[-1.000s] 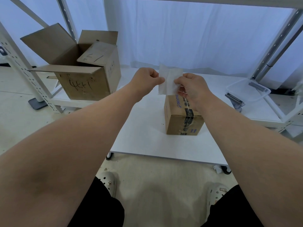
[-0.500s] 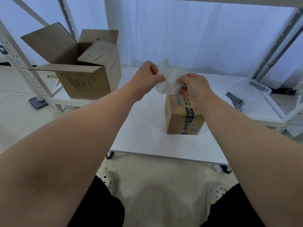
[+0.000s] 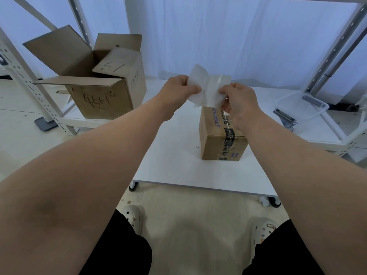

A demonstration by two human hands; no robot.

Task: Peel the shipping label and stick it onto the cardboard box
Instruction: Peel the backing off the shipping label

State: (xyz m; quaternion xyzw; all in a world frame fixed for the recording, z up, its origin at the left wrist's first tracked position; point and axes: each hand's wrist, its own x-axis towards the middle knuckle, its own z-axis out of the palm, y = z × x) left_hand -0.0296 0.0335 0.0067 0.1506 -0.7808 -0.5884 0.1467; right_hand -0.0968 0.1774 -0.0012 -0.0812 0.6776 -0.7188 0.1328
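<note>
A small taped cardboard box (image 3: 217, 143) with printed blue lettering stands on the white table (image 3: 178, 159), right of its middle. Above the box's far end I hold a white shipping label (image 3: 198, 76) partly parted from its glossy backing sheet (image 3: 215, 90). My left hand (image 3: 176, 92) pinches the white layer on the left, which bends up and away. My right hand (image 3: 239, 102) pinches the glossy layer on the right. The two layers still join along the middle.
A large open cardboard box (image 3: 99, 76) with handwriting sits on a low shelf at the left, beside a white perforated rack post (image 3: 29, 86). A clear plastic tray (image 3: 301, 108) lies at the right. White curtain hangs behind the table. My shoes show on the floor below.
The flat sheet has split into two layers: my left hand pulled the white layer leftward and up while my right hand kept the glossy layer. Both hands stayed above the small box.
</note>
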